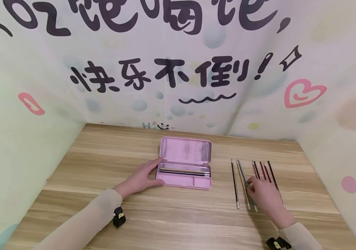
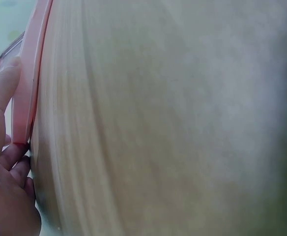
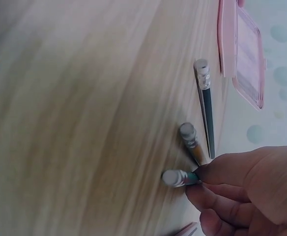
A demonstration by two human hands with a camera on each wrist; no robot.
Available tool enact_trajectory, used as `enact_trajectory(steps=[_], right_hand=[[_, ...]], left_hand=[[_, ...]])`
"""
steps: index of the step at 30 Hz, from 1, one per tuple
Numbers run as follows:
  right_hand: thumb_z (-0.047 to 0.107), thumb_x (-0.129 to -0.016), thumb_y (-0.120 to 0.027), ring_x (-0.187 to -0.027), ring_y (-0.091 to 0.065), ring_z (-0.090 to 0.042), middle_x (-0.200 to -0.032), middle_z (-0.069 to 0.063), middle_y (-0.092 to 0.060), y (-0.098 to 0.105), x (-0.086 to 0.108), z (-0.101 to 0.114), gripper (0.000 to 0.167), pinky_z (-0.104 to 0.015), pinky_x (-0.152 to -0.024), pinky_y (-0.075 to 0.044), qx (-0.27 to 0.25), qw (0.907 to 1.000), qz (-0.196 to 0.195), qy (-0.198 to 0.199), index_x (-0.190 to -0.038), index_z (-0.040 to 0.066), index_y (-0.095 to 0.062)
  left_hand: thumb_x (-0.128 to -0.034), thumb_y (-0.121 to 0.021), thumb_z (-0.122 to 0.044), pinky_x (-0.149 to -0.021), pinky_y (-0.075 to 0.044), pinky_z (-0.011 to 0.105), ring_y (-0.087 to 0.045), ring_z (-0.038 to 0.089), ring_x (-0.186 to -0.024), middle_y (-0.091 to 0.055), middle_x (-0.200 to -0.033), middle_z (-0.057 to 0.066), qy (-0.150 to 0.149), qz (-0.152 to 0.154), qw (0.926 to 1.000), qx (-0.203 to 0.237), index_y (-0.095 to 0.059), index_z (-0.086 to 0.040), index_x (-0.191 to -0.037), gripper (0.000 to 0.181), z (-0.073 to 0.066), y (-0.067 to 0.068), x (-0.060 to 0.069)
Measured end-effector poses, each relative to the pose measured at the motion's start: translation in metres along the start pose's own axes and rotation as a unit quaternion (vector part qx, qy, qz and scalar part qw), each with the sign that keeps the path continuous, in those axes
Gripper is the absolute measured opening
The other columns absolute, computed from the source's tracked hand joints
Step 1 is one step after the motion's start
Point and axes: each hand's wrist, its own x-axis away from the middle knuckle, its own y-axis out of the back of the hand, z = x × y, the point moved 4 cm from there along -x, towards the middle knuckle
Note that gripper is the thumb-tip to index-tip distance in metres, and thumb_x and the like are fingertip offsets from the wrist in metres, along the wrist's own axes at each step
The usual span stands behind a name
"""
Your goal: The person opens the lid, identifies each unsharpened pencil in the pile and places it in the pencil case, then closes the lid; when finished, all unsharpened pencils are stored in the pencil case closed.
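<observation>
A pink pencil case (image 1: 178,180) lies with its lid raised toward the wall and several pencils (image 1: 184,172) inside it. My left hand (image 1: 138,178) grips the case's left end, thumb against the near side. The left wrist view shows that thumb (image 2: 6,81) on the pink wall, other fingers at its corner. With thumb and fingertips, my right hand (image 1: 266,196) pinches a green pencil (image 3: 183,178) with a pale eraser. A yellowish pencil (image 3: 188,135) lies close beside it, and a black pencil (image 1: 235,187) is farther left. The case covers part of my left fingers.
Dark red pencils (image 1: 262,168) and another black pencil (image 1: 273,173) lie right of my right hand, partly covered by it. Printed cloth walls (image 1: 165,104) border the wood-grain table (image 1: 178,218) at the back and sides.
</observation>
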Motion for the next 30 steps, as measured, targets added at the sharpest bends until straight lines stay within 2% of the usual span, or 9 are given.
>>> enact_trajectory(steps=[7, 12, 16, 19, 24, 30], right_hand=[[0.006, -0.089, -0.077, -0.059, -0.058, -0.014, -0.072, -0.001, -0.068, -0.001, 0.0, -0.001, 0.012, -0.035, -0.05, -0.05, -0.008, 0.9993, 0.022, -0.029, -0.091, 0.002, -0.066], [0.008, -0.09, -0.074, -0.057, -0.056, -0.012, -0.073, -0.001, -0.067, -0.002, 0.0, -0.003, 0.012, -0.032, -0.048, -0.047, -0.02, 0.9979, 0.043, -0.044, -0.092, 0.0, -0.065], [0.01, -0.092, -0.072, -0.056, -0.054, -0.011, -0.073, -0.002, -0.067, 0.005, -0.001, -0.005, 0.015, -0.032, -0.049, -0.047, -0.035, 0.9973, 0.048, -0.043, -0.094, -0.003, -0.064], [0.011, -0.094, -0.071, -0.057, -0.055, -0.012, -0.073, -0.003, -0.066, 0.014, -0.006, -0.004, 0.018, -0.034, -0.051, -0.049, -0.042, 0.9975, 0.045, -0.035, -0.097, -0.005, -0.064], [0.009, -0.094, -0.072, -0.059, -0.057, -0.01, -0.076, -0.002, -0.068, 0.026, -0.021, 0.004, 0.013, -0.035, -0.054, -0.052, -0.049, 0.9975, 0.05, -0.008, -0.097, -0.002, -0.066], [0.009, -0.094, -0.072, -0.059, -0.058, -0.008, -0.078, -0.001, -0.071, 0.036, -0.039, 0.022, 0.008, -0.033, -0.055, -0.051, -0.045, 0.9974, 0.052, 0.023, -0.096, 0.002, -0.068]], left_hand=[[-0.091, -0.08, -0.044, -0.122, -0.026, 0.066, -0.037, 0.045, -0.149, -0.04, -0.163, 0.021, 0.003, -0.001, 1.0, -0.001, -0.033, -0.012, -0.164, 0.093, -0.001, 0.0, 0.001], [-0.0915, -0.08, -0.043, -0.122, -0.025, 0.066, -0.036, 0.046, -0.149, -0.039, -0.163, 0.021, 0.003, 0.0, 1.0, -0.005, -0.032, -0.011, -0.164, 0.093, -0.002, 0.001, 0.002], [-0.0924, -0.079, -0.043, -0.122, -0.026, 0.066, -0.036, 0.047, -0.149, -0.038, -0.164, 0.022, -0.007, 0.006, 0.9999, -0.005, -0.031, -0.01, -0.165, 0.093, -0.003, 0.0, 0.002], [-0.0923, -0.079, -0.043, -0.122, -0.026, 0.065, -0.033, 0.046, -0.151, -0.035, -0.165, 0.021, 0.0, 0.009, 0.9999, 0.012, -0.03, -0.012, -0.165, 0.094, -0.003, -0.001, 0.001], [-0.0901, -0.082, -0.041, -0.124, -0.027, 0.06, -0.032, 0.044, -0.152, -0.035, -0.166, 0.019, 0.014, 0.0, 0.9995, 0.029, -0.032, -0.012, -0.165, 0.095, -0.002, 0.002, 0.003], [-0.0894, -0.083, -0.041, -0.125, -0.027, 0.057, -0.033, 0.042, -0.152, -0.036, -0.165, 0.019, 0.01, -0.002, 0.9993, 0.036, -0.033, -0.01, -0.164, 0.095, -0.002, 0.001, 0.002]])
